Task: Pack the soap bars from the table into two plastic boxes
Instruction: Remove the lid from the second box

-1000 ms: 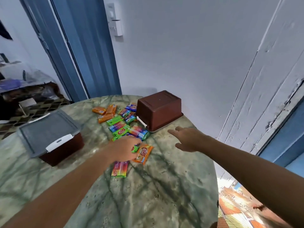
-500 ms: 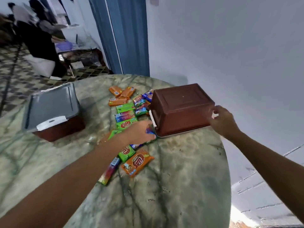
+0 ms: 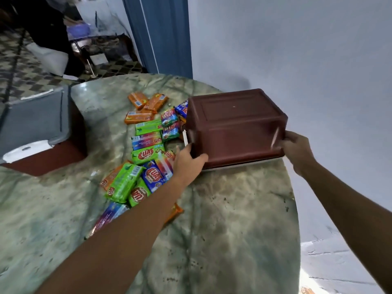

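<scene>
Left hand (image 3: 187, 161) grips the near-left corner of the inverted brown box (image 3: 234, 128); right hand (image 3: 296, 148) grips its right end at 3 o'clock. Soap bars (image 3: 146, 153) lie scattered at 9 o'clock of the box on the table (image 3: 233, 219). Second box (image 3: 40, 132), lidded, stands far left.

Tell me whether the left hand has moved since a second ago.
Yes. The left hand has moved off the soap bars rightward to the upside-down brown box, now gripping its near left corner.

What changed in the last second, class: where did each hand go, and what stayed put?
Both hands left the air above the soap bars and took hold of the upside-down brown box: left hand at its near-left corner, right hand at its right end. The lidded box and table stayed.
</scene>
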Action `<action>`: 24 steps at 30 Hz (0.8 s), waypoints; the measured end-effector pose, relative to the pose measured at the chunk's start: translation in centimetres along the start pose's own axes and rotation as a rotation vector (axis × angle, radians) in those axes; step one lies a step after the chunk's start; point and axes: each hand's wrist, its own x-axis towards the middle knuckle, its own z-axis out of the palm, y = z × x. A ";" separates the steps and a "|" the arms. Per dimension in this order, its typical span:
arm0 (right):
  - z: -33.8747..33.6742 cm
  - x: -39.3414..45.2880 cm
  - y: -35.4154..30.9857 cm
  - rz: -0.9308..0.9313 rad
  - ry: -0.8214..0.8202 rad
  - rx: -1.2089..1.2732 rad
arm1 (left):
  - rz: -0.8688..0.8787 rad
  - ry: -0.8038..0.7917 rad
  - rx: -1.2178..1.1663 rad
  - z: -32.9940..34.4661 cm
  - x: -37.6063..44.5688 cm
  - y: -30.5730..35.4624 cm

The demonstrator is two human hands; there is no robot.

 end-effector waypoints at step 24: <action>32.6 -27.6 -12.9 -0.110 -0.610 -0.211 | -0.291 0.419 -0.369 -44.7 -23.8 -19.5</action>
